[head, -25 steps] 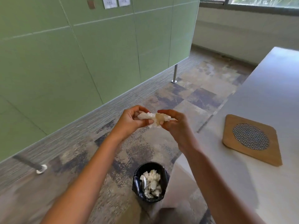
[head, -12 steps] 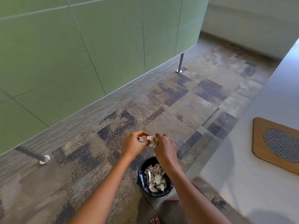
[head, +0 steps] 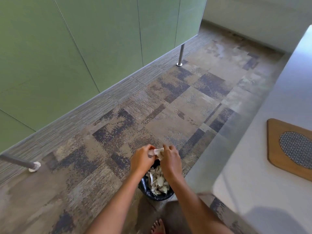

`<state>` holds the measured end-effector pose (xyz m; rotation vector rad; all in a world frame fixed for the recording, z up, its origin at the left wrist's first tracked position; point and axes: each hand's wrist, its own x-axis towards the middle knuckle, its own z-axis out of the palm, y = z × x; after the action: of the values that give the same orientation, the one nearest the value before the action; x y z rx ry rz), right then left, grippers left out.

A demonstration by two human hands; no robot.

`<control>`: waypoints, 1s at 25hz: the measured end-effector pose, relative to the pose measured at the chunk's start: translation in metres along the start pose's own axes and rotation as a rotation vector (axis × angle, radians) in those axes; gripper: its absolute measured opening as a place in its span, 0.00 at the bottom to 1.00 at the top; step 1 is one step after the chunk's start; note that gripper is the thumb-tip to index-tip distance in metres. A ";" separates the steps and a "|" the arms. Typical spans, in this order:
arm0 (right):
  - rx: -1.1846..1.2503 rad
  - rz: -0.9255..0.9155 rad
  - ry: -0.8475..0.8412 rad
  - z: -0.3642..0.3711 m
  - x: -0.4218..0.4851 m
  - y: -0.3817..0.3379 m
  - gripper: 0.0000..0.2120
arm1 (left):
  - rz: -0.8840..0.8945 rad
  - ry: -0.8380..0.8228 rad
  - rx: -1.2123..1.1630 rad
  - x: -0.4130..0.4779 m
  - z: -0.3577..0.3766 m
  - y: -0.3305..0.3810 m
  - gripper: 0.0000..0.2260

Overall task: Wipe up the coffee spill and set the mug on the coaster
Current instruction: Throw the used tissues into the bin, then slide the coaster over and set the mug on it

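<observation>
A crumpled, coffee-stained paper tissue (head: 158, 153) is pinched between my left hand (head: 141, 160) and my right hand (head: 170, 162), both held low, directly over a small black-lined bin (head: 157, 195) on the floor. The bin holds several used white tissues (head: 157, 181). A wooden coaster (head: 273, 146) with a round woven grey centre lies on the white table (head: 263, 191) at the right edge of the view. No mug is in sight.
Green partition panels (head: 84, 56) on metal legs (head: 181, 54) run along the left. Patterned carpet tiles (head: 168, 107) cover the floor between partition and table. My bare foot (head: 157, 227) shows at the bottom, close to the bin.
Both hands have dropped with the tissue from chest height to just above the bin, and my head has tilted down, so the window and wall sockets left the view.
</observation>
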<state>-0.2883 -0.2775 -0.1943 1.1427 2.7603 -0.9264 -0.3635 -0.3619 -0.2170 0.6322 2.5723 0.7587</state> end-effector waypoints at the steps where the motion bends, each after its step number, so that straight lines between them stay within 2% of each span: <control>1: 0.001 0.012 0.009 0.000 -0.001 0.001 0.19 | -0.007 -0.006 0.008 0.001 0.006 -0.002 0.12; 3: 0.004 0.035 0.020 0.000 -0.004 0.001 0.25 | -0.025 -0.036 -0.015 -0.001 0.017 -0.007 0.18; 6: 0.004 0.048 0.025 -0.007 -0.008 0.004 0.29 | -0.012 -0.073 0.003 -0.009 0.032 -0.013 0.20; 10: 0.022 0.038 0.023 -0.017 -0.014 0.005 0.26 | 0.042 -0.067 0.088 -0.017 0.037 -0.009 0.22; 13: 0.041 0.017 0.029 -0.023 -0.019 -0.003 0.25 | 0.117 0.000 0.110 -0.016 0.030 0.005 0.24; 21: 0.090 0.018 0.176 -0.079 -0.023 -0.045 0.24 | 0.329 0.153 0.243 -0.003 -0.013 0.060 0.25; 25: 0.122 -0.008 0.289 -0.132 -0.028 -0.056 0.27 | 0.437 0.162 0.153 -0.012 -0.048 0.107 0.27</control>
<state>-0.2772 -0.2575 -0.0501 1.3881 2.9666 -1.0167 -0.3429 -0.3075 -0.1142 1.2566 2.6881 0.7750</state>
